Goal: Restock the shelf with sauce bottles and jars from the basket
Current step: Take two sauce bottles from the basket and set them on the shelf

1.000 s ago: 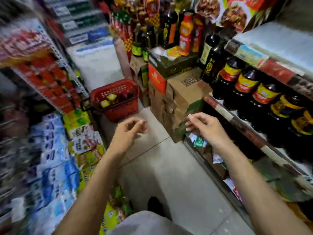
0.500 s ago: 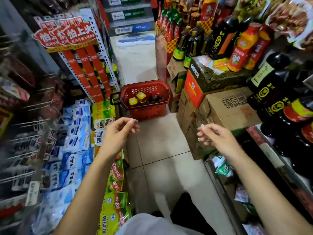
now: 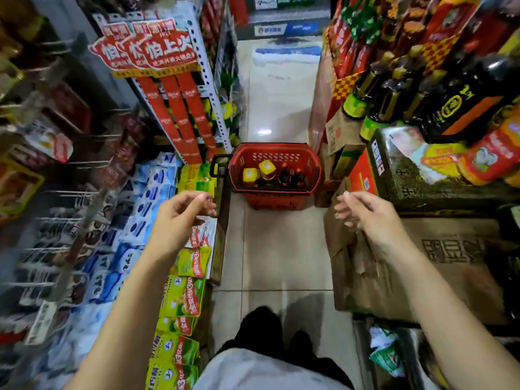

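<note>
A red plastic basket stands on the tiled aisle floor straight ahead. Inside it are two yellow-lidded jars on the left and dark sauce bottles with red caps on the right. My left hand hovers short of the basket's left side, fingers loosely curled and holding nothing. My right hand hovers short of its right side, fingers apart and empty. Dark sauce bottles stand on the display to the right.
Cardboard boxes are stacked along the right, under my right forearm. On the left, a rack of blue and green packets and red hanging signs crowd the aisle. Tiled floor lies between me and the basket.
The view has swung left and centred on the basket, which now looks closer. Both hands stay raised and empty, spread a little wider apart.
</note>
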